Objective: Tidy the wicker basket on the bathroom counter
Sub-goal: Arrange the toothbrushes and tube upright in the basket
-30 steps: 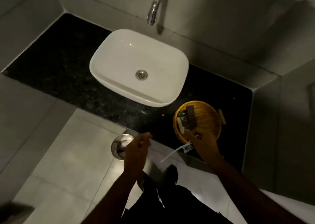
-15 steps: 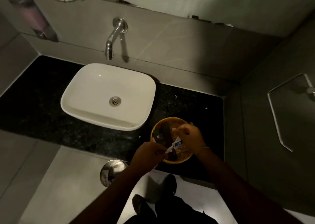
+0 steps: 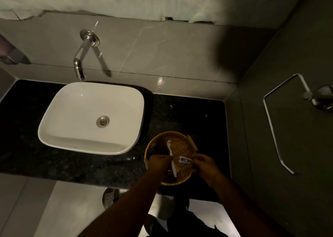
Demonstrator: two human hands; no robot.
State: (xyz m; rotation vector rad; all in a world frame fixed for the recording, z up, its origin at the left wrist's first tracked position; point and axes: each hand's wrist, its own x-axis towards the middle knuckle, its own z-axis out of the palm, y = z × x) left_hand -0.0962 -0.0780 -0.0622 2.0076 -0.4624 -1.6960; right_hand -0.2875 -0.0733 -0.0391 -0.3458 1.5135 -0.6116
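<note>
A round wicker basket sits on the black counter, right of the sink. My left hand is over the basket's near left side and grips a white toothbrush by the middle of its handle, bristle end pointing away from me. My right hand is over the basket's right side, pinching a small white and blue tube by one end. A small pale object rests against the basket's far right rim. The basket's other contents are hidden under my hands.
A white basin stands left of the basket, with a chrome wall tap above it. A metal towel ring hangs on the right wall. A round floor drain lies below the counter edge.
The view has tilted up toward the wall. My two hands, joined on the tube and toothbrush half a second ago, have split: the left took the toothbrush, the right kept the tube.
</note>
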